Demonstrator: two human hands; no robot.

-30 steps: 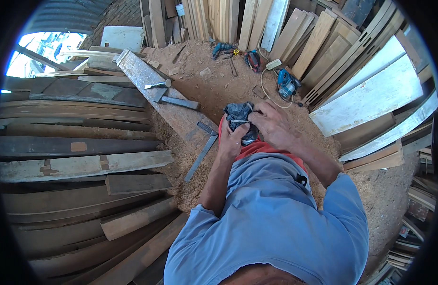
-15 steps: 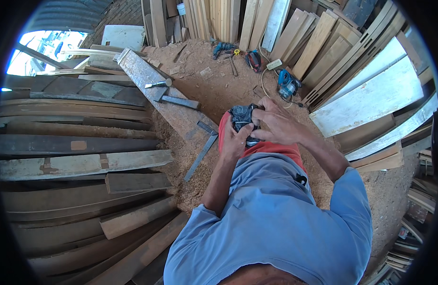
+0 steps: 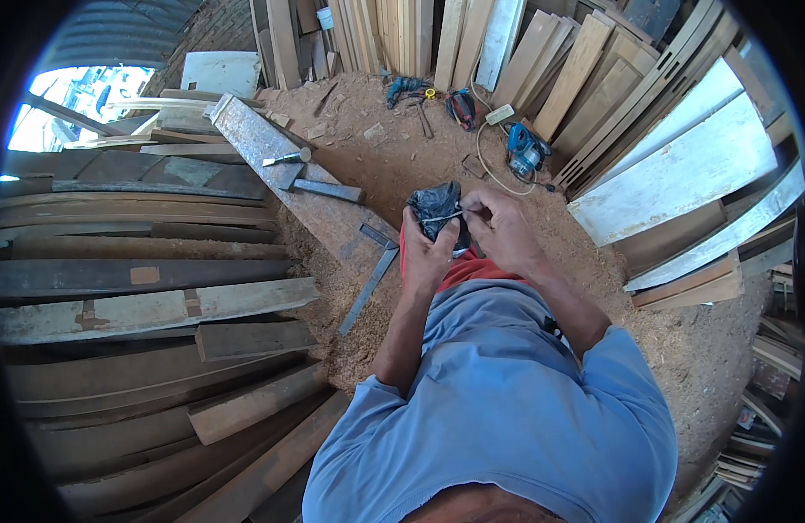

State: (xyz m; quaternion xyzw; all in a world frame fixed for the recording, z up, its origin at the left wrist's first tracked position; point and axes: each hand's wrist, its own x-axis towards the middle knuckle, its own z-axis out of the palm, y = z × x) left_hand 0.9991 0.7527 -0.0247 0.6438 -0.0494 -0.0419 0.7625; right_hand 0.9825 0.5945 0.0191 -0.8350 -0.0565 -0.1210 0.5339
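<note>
A dark, crumpled plastic bag (image 3: 435, 200) is held above my lap. My left hand (image 3: 430, 254) is closed around its near and left side, the thumb pressed on the front. A thin pale cord or band (image 3: 443, 216) runs across the bag. At the bag's right side my right hand (image 3: 504, 231) is closed in a pinch on the end of this band. What is inside the bag cannot be seen. Left of my hands, a hammer (image 3: 326, 189) and a chisel (image 3: 286, 159) lie on a long plank (image 3: 250, 131). A metal try square (image 3: 368, 288) rests on the plank's near end.
Stacked boards (image 3: 141, 301) fill the left side. Upright timber (image 3: 381, 35) leans along the back, and pale panels (image 3: 682, 179) stand at the right. On the sawdust-covered floor ahead lie a blue drill (image 3: 404, 89), a red power tool (image 3: 461, 109) and a blue power tool (image 3: 526, 150) with cords.
My right hand has pulled back a little from the bag, and its elbow has come in toward my body. The pale band now shows across the bag. My left hand keeps its hold.
</note>
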